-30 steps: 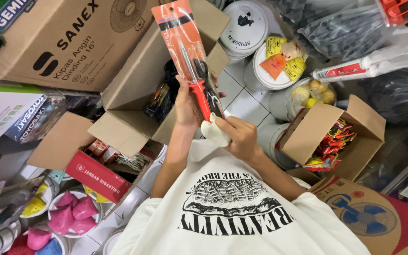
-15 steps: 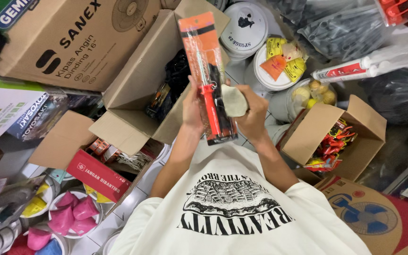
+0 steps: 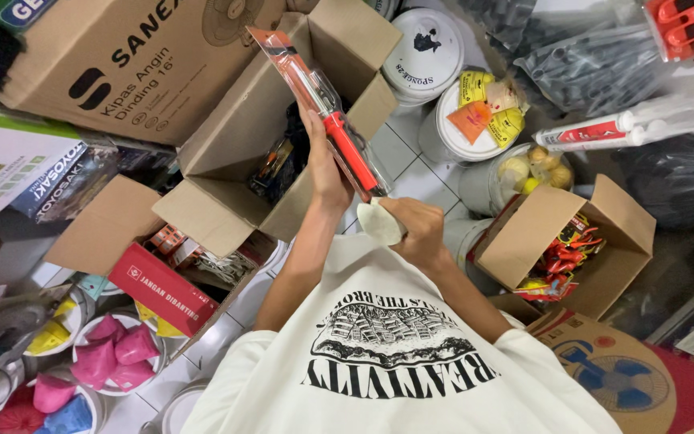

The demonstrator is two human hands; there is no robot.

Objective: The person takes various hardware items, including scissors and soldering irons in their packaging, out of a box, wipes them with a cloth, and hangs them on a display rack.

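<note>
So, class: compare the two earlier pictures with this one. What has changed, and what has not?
The left hand keeps hold of the blister-packed red-handled tool, now tilted so its top leans left over the open cardboard box. The right hand has dropped below the pack with its pale cloth. Boxes and tubs stayed put.

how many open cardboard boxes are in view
3. One big open box sits just behind the packaged red-handled tool in the left hand; one lower left has a red flap; one on the right holds red packets. Others may be hidden.
</note>
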